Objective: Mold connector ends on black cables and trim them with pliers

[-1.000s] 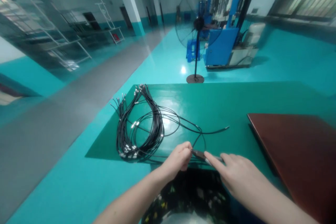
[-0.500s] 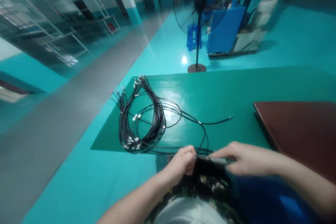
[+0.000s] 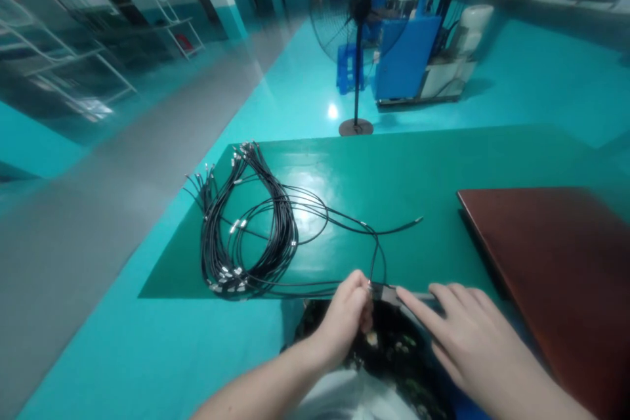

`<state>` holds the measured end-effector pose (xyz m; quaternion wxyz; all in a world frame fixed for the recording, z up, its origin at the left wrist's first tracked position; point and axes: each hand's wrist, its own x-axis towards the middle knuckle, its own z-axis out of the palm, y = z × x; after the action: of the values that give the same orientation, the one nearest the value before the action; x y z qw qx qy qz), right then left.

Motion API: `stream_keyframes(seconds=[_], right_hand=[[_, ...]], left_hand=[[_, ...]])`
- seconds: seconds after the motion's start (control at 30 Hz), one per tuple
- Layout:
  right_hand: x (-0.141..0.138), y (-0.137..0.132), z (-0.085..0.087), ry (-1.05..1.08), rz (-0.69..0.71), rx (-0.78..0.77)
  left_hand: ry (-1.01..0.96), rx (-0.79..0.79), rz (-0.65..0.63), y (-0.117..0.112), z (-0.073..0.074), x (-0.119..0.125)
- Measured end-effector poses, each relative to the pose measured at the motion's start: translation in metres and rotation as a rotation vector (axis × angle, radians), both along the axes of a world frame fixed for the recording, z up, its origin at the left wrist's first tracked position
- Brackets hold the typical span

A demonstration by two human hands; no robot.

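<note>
A bundle of black cables with metal connector ends lies coiled on the green mat. One loose cable runs from it to the mat's near edge. My left hand is closed in a pinch on that cable's end. My right hand lies beside it with fingers stretched out, the forefinger resting on a small dark and silver tool at the cable's end.
A dark red board lies on the right of the mat. Beyond the table stand a pedestal fan and a blue machine. Metal racks line the left wall.
My right hand went from a pinch on the tool to fingers stretched flat over it. The view shifted slightly; my left hand kept its pinch on the cable.
</note>
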<state>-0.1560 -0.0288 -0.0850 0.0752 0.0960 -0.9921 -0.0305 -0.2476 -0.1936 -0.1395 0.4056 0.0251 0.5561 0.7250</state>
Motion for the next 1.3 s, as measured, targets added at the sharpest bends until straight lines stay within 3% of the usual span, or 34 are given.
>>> stream_keyframes(seconds=[0.23, 0.53, 0.87, 1.13, 1.3], right_hand=[[-0.002, -0.004, 0.001, 0.025, 0.019, 0.046], [0.006, -0.007, -0.023, 0.03, 0.049, 0.063], [0.006, 0.001, -0.025, -0.212, 0.109, -0.225], [-0.004, 0.009, -0.002, -0.409, 0.045, -0.478], [0.0, 0.003, 0.001, -0.102, 0.042, -0.262]], left_hand=[[0.161, -0.097, 0.037, -0.003, 0.0, 0.008], [0.2, -0.107, 0.077, -0.002, 0.003, 0.011], [0.384, -0.245, -0.105, -0.018, -0.002, 0.002], [0.117, -0.062, -0.166, -0.023, 0.012, -0.007], [-0.108, 0.056, -0.126, -0.022, 0.019, -0.008]])
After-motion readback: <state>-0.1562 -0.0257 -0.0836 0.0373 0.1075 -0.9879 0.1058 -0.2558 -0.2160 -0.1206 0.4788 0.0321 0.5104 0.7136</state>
